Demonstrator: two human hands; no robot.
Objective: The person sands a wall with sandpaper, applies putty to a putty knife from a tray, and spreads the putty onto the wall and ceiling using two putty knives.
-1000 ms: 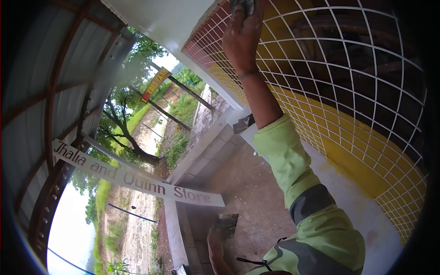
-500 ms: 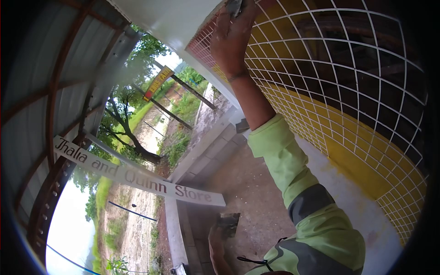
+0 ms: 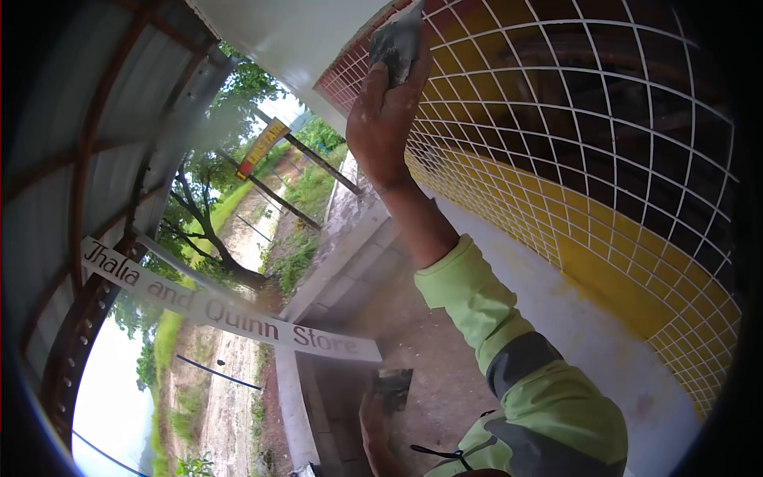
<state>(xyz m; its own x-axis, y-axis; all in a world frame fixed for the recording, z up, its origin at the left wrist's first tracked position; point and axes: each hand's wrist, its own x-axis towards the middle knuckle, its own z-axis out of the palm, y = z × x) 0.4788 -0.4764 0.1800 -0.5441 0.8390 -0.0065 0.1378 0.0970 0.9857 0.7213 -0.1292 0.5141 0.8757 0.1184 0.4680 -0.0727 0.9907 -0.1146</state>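
My right hand [image 3: 387, 131] is raised high beside the white wire grille [image 3: 556, 151], its green sleeve [image 3: 469, 286] stretched below. Its fingers close round a flat, grey-smeared putty knife [image 3: 395, 49], whose blade tip reaches the edge of the white ceiling panel [image 3: 294, 36]; whether it touches cannot be made out. Lower down, my left hand [image 3: 373, 417] is partly in view and blurred. It grips a dark, flat rectangular plate [image 3: 393, 388] below the hanging store sign [image 3: 230, 310].
A yellow wall section [image 3: 604, 278] lies behind the grille. At left is a corrugated metal roof [image 3: 48, 143] on brown beams. A low block wall [image 3: 342, 266] borders the concrete floor [image 3: 445, 358]. Outside stand a tree [image 3: 207, 226] and a yellow sign [image 3: 262, 149] on posts.
My right hand has come down slightly and left from the panel edge, showing more of the putty knife's blade. The view has shifted a little. My left hand still holds the dark plate.
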